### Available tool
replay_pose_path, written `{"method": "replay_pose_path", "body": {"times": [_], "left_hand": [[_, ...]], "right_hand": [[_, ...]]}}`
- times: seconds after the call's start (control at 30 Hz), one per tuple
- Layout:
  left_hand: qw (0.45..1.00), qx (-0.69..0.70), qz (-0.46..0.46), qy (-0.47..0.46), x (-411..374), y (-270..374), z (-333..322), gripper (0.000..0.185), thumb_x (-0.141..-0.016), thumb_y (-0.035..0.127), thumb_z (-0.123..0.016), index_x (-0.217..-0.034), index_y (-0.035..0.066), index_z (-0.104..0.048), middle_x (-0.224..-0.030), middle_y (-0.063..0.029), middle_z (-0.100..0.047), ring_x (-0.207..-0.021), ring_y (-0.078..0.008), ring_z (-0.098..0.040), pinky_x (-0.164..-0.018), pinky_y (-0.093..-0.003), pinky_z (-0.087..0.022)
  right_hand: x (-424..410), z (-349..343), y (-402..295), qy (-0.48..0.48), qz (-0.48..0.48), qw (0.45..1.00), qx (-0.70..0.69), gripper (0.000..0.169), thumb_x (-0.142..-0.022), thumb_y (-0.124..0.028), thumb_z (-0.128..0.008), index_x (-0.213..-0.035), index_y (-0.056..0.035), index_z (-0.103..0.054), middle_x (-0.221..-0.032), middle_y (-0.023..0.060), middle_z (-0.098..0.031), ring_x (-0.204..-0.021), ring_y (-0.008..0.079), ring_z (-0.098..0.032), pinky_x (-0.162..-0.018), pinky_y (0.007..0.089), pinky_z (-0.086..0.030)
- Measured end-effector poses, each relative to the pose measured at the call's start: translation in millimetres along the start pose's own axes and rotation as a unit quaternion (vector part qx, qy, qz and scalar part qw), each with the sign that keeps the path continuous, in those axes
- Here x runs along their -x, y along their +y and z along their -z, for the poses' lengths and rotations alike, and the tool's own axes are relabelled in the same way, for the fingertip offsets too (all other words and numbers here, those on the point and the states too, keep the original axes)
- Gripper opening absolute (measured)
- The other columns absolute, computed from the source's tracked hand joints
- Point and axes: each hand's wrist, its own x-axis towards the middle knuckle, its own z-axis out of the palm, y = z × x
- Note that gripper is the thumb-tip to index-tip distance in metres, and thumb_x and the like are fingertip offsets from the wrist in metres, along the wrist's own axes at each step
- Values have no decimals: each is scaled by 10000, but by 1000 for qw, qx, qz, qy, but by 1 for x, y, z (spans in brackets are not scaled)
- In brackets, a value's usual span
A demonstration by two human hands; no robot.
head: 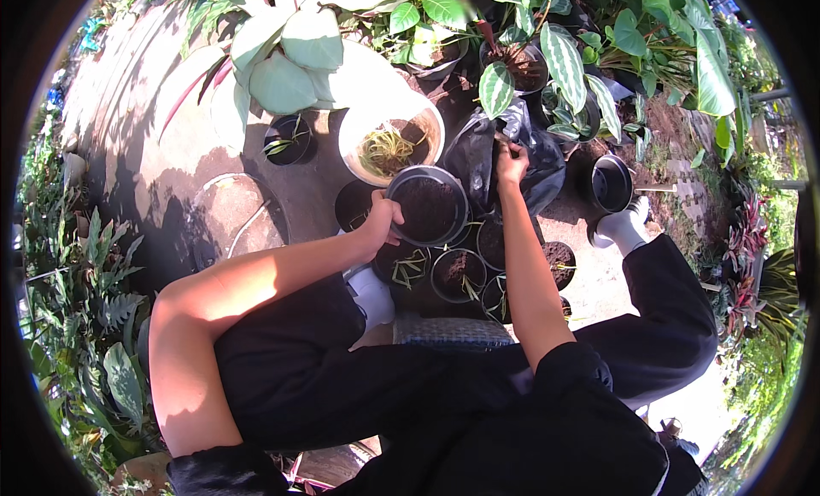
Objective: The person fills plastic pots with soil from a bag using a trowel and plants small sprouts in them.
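Note:
My left hand [383,219] grips the rim of a black plastic pot of dark soil [428,208], held above other pots. To its right, my right hand [512,163] is at the opening of a black plastic bag [544,160], its fingers bent and partly hidden; whether they hold the bag's edge or something else cannot be told. Behind the held pot stands a white bucket [434,128] with a clump of thin-leaved plants [386,150] in it. Below, between my feet, several black pots hold soil and small striped seedlings, one of them a soil-filled pot [459,275].
An empty black pot [610,183] stands at the right near my foot. A small pot with a seedling [288,139] is left of the bucket. Large-leaved potted plants [564,67] line the far side. A round clear lid-like object [240,217] lies on the left.

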Motion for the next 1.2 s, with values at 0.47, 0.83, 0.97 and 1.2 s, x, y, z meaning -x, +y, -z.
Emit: {"method": "replay_pose_path", "body": {"times": [0.47,0.83,0.97,1.2], "left_hand": [[999,-27,2,-26,-1,0,4,658,-683,308,-540,-1282,121,-343,-981,-112,-528,-802,-242,-558,-724,-392,-441],[1000,-4,15,10,-8,-2,8,638,-673,307,-546,-1251,121,-350,-1023,-105,-516,-818,-243,-568,-734,-394,-448],[1000,-4,14,25,-3,1,6,633,-677,290,-540,-1263,142,-354,-1010,-89,-523,-826,-232,-575,-735,-387,-454],[999,8,35,26,-5,1,3,609,-682,256,-530,-1259,163,-360,-977,-68,-544,-817,-218,-596,-749,-377,-462]], "right_hand": [[56,93,-80,-132,-125,957,-226,262,-886,-306,-756,-1058,-143,-645,-641,-20,-547,-446,40,-425,-374,203,-285],[173,158,-181,-141,-137,936,-292,159,-960,-148,-663,-1089,-86,-594,-569,-60,-466,-435,4,-361,-385,183,-241],[186,179,-202,-204,-122,931,-277,193,-967,-114,-647,-1136,-68,-566,-613,-60,-483,-477,-2,-381,-409,184,-256],[219,212,-192,-295,-162,918,-210,191,-952,-108,-666,-1111,-41,-583,-720,-23,-605,-551,-15,-435,-466,183,-308]]}}
